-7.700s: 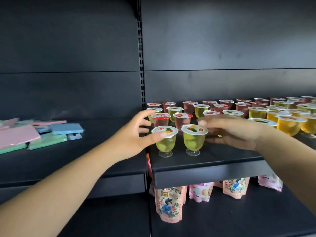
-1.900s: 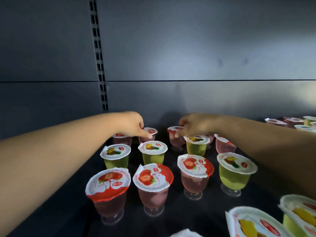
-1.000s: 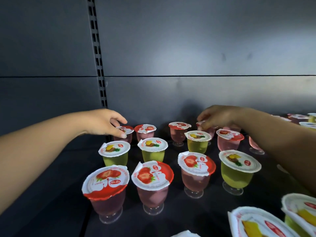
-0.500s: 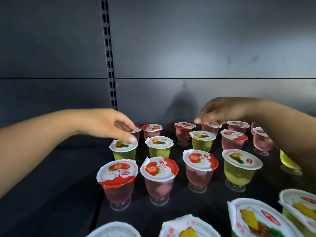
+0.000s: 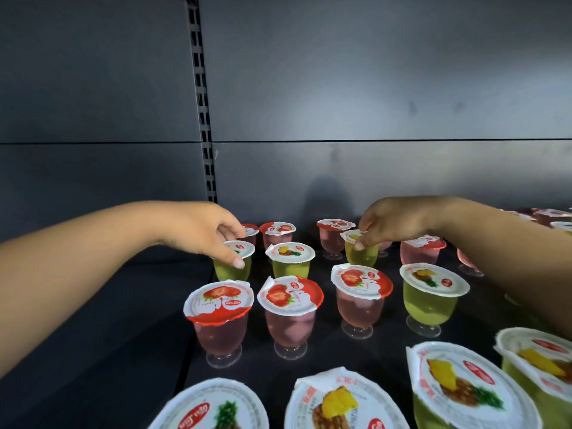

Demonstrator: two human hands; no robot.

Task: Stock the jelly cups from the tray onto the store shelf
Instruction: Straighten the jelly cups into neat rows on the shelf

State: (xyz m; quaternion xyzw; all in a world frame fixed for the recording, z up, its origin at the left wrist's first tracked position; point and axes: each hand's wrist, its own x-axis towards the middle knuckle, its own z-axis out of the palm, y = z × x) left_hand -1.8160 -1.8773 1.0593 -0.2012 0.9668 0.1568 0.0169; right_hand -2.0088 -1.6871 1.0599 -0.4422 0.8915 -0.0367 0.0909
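Two hands work the shelf [image 5: 340,360] at once, likely squaring rows: left hand [image 5: 198,230] pinches a green cup [image 5: 232,264] by its lid, right hand [image 5: 391,222] pinches another [image 5: 361,252] (also green), both behind the front strawberry cup [image 5: 218,317].

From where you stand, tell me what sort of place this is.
Most likely a shop aisle. A dark metal shelf with a slotted upright and plain back panels carries rows of sealed jelly cups, pink and yellow-green, in ranks like stock. The left hand and right hand each grip a yellow-green cup.
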